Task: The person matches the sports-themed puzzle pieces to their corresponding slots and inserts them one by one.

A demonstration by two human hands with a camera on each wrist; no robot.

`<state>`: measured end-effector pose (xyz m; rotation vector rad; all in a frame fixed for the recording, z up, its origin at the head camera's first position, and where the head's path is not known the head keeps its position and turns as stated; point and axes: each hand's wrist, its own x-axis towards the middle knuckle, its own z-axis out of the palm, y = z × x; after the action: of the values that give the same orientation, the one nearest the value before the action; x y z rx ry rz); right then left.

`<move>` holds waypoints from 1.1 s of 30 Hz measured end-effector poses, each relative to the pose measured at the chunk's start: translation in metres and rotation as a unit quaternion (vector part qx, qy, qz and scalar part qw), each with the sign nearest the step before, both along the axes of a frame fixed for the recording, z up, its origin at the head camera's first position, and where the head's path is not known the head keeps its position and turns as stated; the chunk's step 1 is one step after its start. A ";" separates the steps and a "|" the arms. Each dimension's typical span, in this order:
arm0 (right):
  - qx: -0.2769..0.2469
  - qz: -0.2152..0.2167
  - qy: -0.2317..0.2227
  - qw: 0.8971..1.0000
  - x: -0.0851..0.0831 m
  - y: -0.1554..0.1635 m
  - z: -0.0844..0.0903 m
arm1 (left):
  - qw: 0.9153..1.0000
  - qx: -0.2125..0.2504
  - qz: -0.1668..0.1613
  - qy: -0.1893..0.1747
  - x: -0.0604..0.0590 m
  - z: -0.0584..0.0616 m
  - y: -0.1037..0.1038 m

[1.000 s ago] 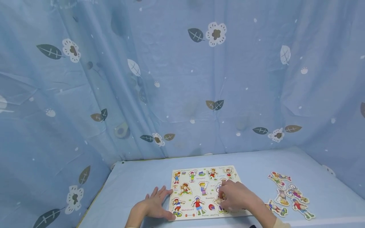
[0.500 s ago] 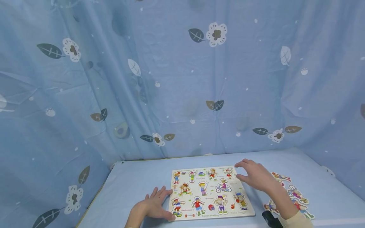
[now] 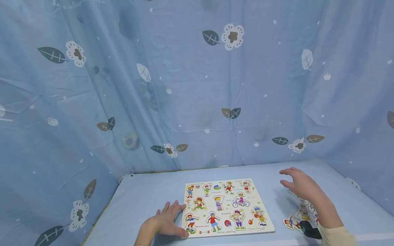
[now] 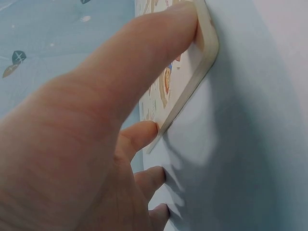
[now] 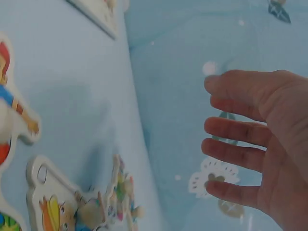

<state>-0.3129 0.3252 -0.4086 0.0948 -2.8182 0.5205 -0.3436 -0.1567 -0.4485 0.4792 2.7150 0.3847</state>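
Note:
A white wooden puzzle board (image 3: pixel 227 207) with printed sports figures lies on the table. My left hand (image 3: pixel 166 220) rests at its left edge, thumb on the near corner and a fingertip against the side; in the left wrist view the thumb (image 4: pixel 144 45) presses on the corner. My right hand (image 3: pixel 303 184) hovers in the air right of the board, fingers spread and holding nothing. Beneath it lie several loose puzzle pieces, partly hidden by the forearm. One piece (image 3: pixel 291 222) shows left of the wrist, and the right wrist view shows a yellow-haired figure piece (image 5: pixel 60 211) with a knob.
The table has a light blue cover (image 3: pixel 147 191). A blue patterned curtain (image 3: pixel 197 102) hangs behind it and along both sides. A dark device (image 3: pixel 309 229) sits at my right wrist, over the pieces.
My right hand has left the lower right part of the board, where it was touching a figure, and moved right over the loose pieces. The left hand stays at the board's edge.

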 end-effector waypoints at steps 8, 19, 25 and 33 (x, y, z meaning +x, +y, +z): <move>-0.029 -0.034 -0.051 0.998 0.001 0.032 -0.015 | 1.000 0.004 -0.002 -0.001 0.000 0.001 0.000; -0.055 -0.057 -0.171 0.982 -0.005 0.042 -0.031 | 1.000 -0.003 0.003 -0.007 -0.003 -0.002 -0.001; -0.038 -0.053 -0.151 0.986 -0.005 0.043 -0.039 | 1.000 -0.001 0.003 -0.006 -0.003 -0.001 -0.001; -0.019 -0.070 -0.124 0.990 -0.004 0.044 -0.043 | 1.000 0.004 0.000 -0.001 0.000 0.001 0.000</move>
<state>-0.3172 0.3694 -0.4515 -0.1876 -3.0232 0.5907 -0.3441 -0.1568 -0.4472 0.4813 2.7123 0.3965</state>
